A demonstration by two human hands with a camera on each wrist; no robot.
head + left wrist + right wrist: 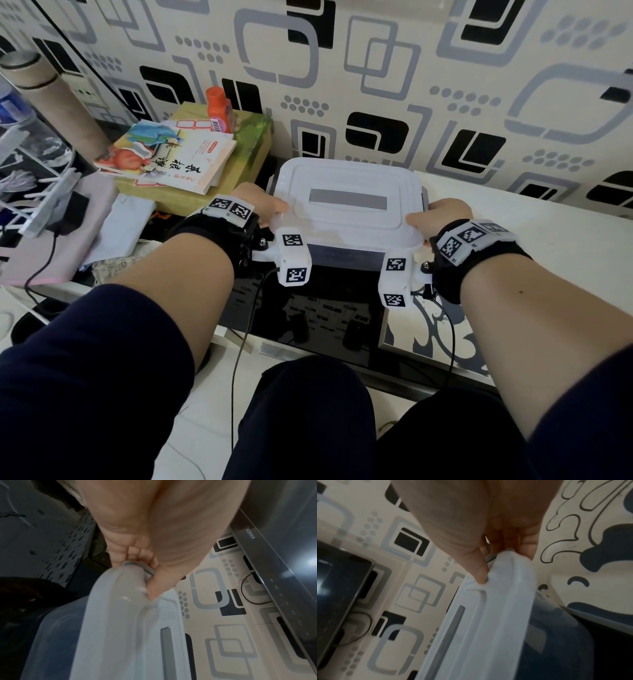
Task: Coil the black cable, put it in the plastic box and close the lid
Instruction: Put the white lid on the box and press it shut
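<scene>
lid (pixel 346 202) on plastic box (pixel 347 255), surface centre | left hand (pixel 263 205) grip: pinches lid edge, 9 o'clock | right hand (pixel 442 216) grip: pinches lid edge, 3 o'clock

Head view looks evenly lit to me, soft indoor light, no hard shadows; wallpaper (pixel 445 85) bends w/ wide-angle distortion toward the edges. Glossy black cabinet panel (pixel 318 308) below the box throws faint reflections. Left wrist view is dimmer: I get a bright glare spot on the dark TV screen (pixel 300 547) at right, left side falls into deep shadow. The lid (pixel 120 615) is smeared by motion blur, palm close-up is soft. Right wrist view is blurrier overall, lid (pixel 496 608) edges streaked, lower right corner nearly black.
</scene>
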